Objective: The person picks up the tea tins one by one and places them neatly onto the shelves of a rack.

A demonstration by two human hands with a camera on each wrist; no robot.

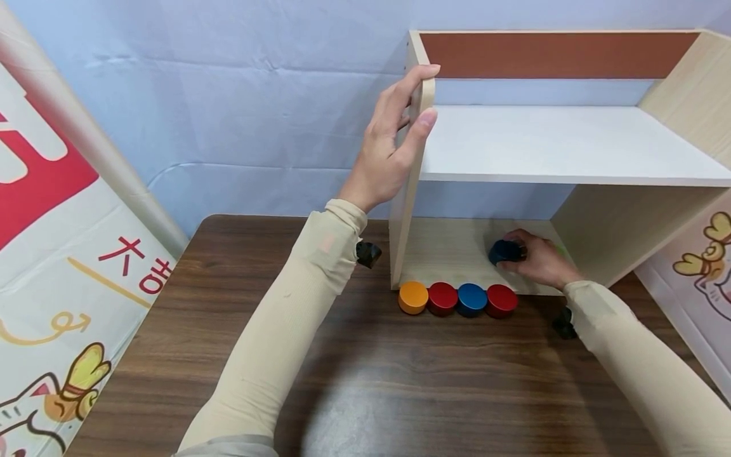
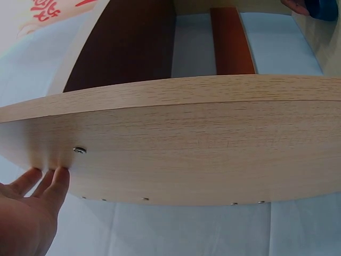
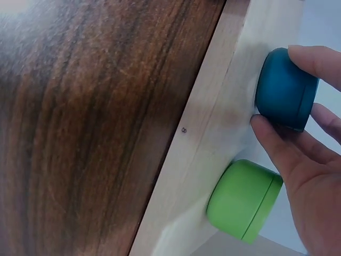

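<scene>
A light wooden shelf unit (image 1: 571,146) stands on the dark table. My left hand (image 1: 424,95) grips the top of its left side panel (image 1: 407,190), with the fingers on the outer face and the thumb on the front edge. The left wrist view shows those fingers (image 2: 58,181) pressed against the panel (image 2: 186,144). My right hand (image 1: 516,252) is inside the lower compartment and holds a dark blue round tin (image 1: 501,252). In the right wrist view its fingers (image 3: 277,149) curl round the blue tin (image 3: 285,88), and a green tin (image 3: 245,200) sits beside it on the shelf floor.
An orange tin (image 1: 413,297), a red tin (image 1: 442,298), a blue tin (image 1: 471,299) and another red tin (image 1: 501,300) stand in a row on the table (image 1: 342,381), against the shelf's front edge. Printed banners (image 1: 51,254) flank the table, and a pale blue backdrop hangs behind it.
</scene>
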